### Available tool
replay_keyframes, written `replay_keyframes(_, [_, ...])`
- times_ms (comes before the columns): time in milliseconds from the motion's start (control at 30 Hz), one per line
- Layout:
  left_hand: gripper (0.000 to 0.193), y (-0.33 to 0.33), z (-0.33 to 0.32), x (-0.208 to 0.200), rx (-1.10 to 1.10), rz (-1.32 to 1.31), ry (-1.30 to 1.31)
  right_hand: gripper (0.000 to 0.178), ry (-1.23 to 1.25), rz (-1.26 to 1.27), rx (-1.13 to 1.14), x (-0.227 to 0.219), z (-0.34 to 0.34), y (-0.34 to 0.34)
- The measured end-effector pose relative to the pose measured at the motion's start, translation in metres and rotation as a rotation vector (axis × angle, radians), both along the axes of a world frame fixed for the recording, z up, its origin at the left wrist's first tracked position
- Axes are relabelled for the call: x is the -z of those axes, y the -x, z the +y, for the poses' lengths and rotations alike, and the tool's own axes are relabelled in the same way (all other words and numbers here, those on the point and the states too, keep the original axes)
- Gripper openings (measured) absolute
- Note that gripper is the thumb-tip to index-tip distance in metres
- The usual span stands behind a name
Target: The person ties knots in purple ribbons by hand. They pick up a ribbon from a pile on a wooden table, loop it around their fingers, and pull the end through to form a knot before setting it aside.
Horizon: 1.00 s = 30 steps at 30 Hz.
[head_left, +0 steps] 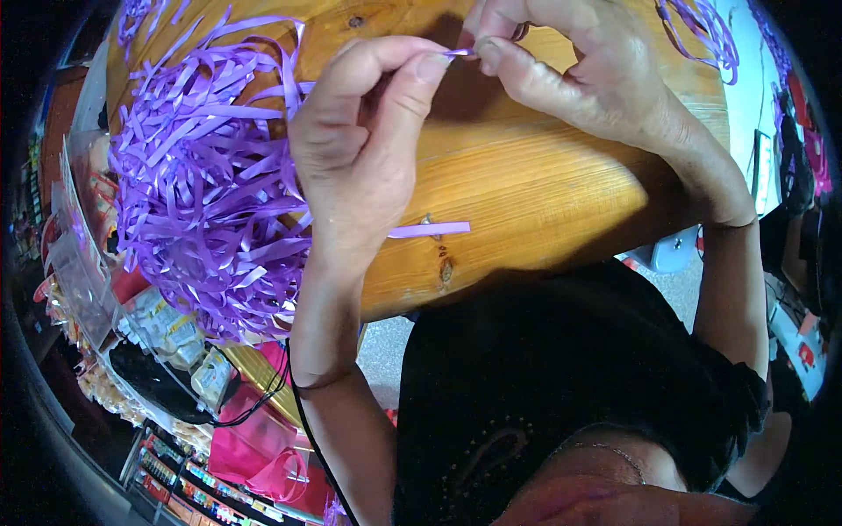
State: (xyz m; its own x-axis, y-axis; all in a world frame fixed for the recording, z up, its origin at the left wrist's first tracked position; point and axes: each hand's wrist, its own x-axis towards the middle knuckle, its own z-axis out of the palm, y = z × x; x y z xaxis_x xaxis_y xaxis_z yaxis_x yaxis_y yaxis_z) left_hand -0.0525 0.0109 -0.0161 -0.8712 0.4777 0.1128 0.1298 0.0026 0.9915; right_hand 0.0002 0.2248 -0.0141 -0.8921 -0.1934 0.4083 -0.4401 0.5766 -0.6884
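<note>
Above the wooden table, my left hand [368, 131] pinches a narrow purple ribbon [458, 53] between thumb and forefinger. Opposite it, my right hand [588, 74] is closed in a pinch at the ribbon's other end. Only a short piece shows between the two sets of fingertips; the rest is hidden by the fingers. A big tangled heap of purple ribbons [206, 167] lies just left of my left hand. One flat ribbon end [430, 230] sticks out past my left wrist onto the wood.
Both forearms are over the wooden table [526, 202]. A looped bunch of purple ribbon [702, 39] lies at its far right edge. Left of the table stand clear plastic packages [167, 329] and a bright pink bag [254, 451]. A black cord [303, 421] runs beside my left forearm.
</note>
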Motion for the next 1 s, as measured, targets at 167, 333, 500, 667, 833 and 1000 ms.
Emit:
replay_keyframes(167, [0.006,-0.001,-0.002,0.001,-0.049,-0.067,-0.015,0.023,0.054,0.002,-0.027,0.004,0.003,0.005])
replay_keyframes(333, [0.007,0.000,0.000,0.007,-0.065,-0.101,-0.090,0.035,0.063,0.208,-0.098,0.014,0.003,0.010])
replay_keyframes(500, [0.007,-0.004,-0.003,0.007,-0.077,-0.090,-0.081,0.026,-0.105,0.428,-0.112,0.016,0.001,0.012])
replay_keyframes(667, [0.010,0.004,-0.010,0.008,0.017,0.389,0.303,0.026,-0.451,0.637,-0.126,0.012,0.008,0.017])
replay_keyframes(833, [0.009,0.010,-0.015,0.005,0.034,0.559,0.423,0.024,-0.471,0.373,-0.142,0.013,0.003,0.000])
replay_keyframes(1000, [0.009,0.007,-0.009,0.003,-0.026,0.350,0.279,0.012,-0.103,0.016,-0.190,0.003,0.001,0.000])
